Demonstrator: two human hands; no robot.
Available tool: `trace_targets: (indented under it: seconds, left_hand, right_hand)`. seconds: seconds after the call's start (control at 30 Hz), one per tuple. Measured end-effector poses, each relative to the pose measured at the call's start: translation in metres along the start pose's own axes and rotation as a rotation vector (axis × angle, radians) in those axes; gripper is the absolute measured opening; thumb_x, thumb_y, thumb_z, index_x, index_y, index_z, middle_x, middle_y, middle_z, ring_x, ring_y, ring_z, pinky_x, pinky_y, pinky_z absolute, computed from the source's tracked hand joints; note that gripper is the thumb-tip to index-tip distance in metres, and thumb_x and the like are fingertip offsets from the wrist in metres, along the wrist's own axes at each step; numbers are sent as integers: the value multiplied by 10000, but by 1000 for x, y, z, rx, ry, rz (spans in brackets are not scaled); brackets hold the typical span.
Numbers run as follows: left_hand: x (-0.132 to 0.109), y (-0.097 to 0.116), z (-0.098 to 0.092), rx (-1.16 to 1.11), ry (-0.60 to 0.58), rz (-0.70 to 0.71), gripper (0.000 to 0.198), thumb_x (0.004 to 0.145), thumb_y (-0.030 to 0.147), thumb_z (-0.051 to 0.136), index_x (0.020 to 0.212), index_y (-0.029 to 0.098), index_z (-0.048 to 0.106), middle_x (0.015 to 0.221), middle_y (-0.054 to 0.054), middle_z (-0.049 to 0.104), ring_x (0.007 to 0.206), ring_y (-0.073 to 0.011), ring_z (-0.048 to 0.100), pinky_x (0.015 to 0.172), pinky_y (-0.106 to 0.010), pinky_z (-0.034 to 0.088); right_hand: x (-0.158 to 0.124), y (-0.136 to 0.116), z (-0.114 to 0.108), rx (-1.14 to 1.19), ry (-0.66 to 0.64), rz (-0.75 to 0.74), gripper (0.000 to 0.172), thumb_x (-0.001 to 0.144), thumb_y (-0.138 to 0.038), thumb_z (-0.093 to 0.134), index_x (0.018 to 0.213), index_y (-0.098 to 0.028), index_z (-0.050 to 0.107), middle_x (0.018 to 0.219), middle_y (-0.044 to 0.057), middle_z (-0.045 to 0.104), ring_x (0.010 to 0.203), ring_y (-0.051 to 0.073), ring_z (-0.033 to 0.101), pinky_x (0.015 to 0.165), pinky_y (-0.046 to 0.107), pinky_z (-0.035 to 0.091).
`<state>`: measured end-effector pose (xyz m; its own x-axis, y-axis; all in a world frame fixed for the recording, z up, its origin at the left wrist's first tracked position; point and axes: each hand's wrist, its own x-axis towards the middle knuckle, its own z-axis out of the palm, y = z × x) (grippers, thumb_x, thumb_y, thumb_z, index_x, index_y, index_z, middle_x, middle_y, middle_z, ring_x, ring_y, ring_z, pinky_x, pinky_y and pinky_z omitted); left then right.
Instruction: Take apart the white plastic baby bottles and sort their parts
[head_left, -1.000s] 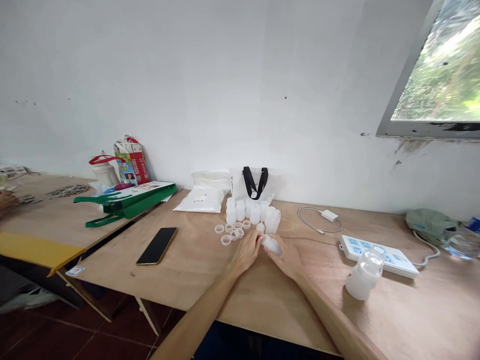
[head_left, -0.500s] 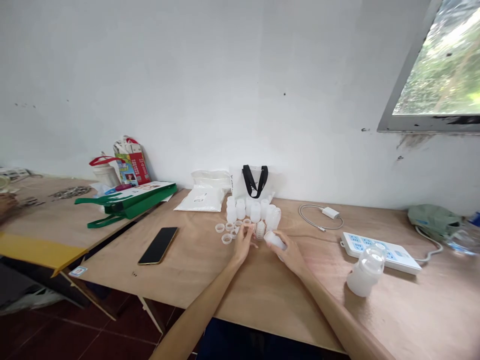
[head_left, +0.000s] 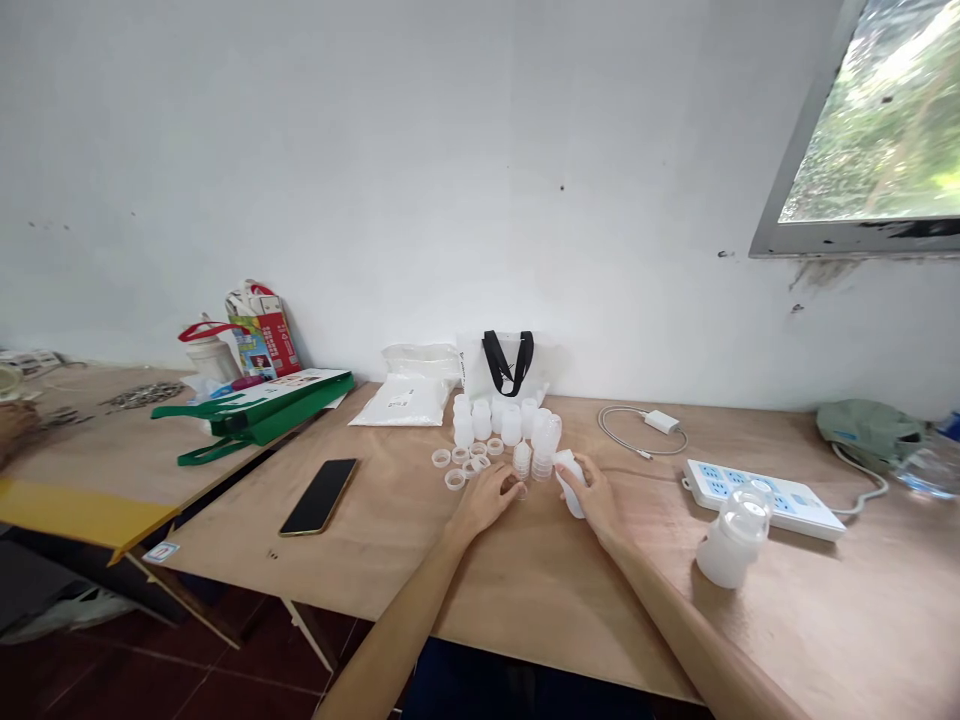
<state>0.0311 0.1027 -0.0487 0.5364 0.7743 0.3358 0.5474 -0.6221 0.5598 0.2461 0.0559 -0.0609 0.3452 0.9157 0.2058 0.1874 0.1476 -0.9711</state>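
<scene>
My right hand (head_left: 598, 500) is wrapped round a frosted white plastic bottle (head_left: 571, 484), tilted to the left just above the table. To its left, my left hand (head_left: 489, 497) has its fingertips closed on a thin translucent ring (head_left: 522, 490) low over the table. Beside the fingers stand a stack of clear rings (head_left: 522, 458) and a taller clear stack (head_left: 546, 440). Several loose rings (head_left: 454, 480) lie left of the left hand, some partly overlapping. Behind them several frosted bottles (head_left: 481, 424) stand upright in a group.
A black phone (head_left: 319, 497) lies at left, with a green bag (head_left: 300, 410) beyond it. White packages (head_left: 405, 400) and a black-handled bag (head_left: 495, 350) rest by the wall. At right are a cable with adapter (head_left: 661, 422), a power strip (head_left: 806, 513) and a clear-topped bottle (head_left: 727, 550).
My left hand has moved slightly down from the loose rings, its fingers now at a ring before the stack. My right hand has shifted right with the bottle, which points more downward.
</scene>
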Motion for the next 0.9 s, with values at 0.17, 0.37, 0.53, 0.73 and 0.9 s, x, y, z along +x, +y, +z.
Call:
trace_targets:
  seconds: [0.17, 0.37, 0.53, 0.73, 0.9]
  left_hand:
    - [2, 2, -1, -76, 152, 61, 190, 966, 347, 532, 925, 213, 659, 966, -34, 672, 866, -183, 607, 798, -284, 449]
    - [31, 21, -21, -143, 473, 4, 103, 922, 270, 539, 877, 211, 611, 909, -13, 647, 793, -150, 585, 713, -249, 442]
    - [65, 36, -37, -25, 464, -12, 57, 884, 226, 553, 851, 219, 599, 911, 9, 648, 794, -143, 578, 725, -255, 433]
    - [68, 35, -27, 98, 258, -24, 89, 896, 252, 544, 871, 235, 628, 923, 9, 672, 775, -157, 586, 685, -270, 418]
    - [58, 29, -16, 62, 257, -61, 117, 920, 292, 536, 937, 238, 638, 948, 5, 699, 748, -154, 598, 680, -272, 421]
  right_hand:
    - [1, 2, 1, 23, -6, 2, 543, 763, -622, 676, 1119, -213, 633, 989, 68, 719, 580, 183, 658, 523, 301, 535]
    - [-1, 0, 2, 7, -16, 6, 551, 769, -630, 670, 1132, -217, 633, 974, 56, 725, 569, 188, 663, 548, 315, 535]
    - [0, 0, 1, 1, -17, 9, 551, 760, -637, 675, 1121, -221, 636, 945, 50, 728, 570, 197, 662, 562, 321, 527]
    - [0, 0, 0, -1, -42, 6, 535, 764, -634, 668, 1115, -231, 629, 964, 53, 725, 568, 202, 666, 548, 322, 522]
    - [0, 0, -1, -1, -50, 3, 514, 776, -613, 663, 1110, -224, 622, 951, 45, 724, 549, 186, 660, 528, 304, 506]
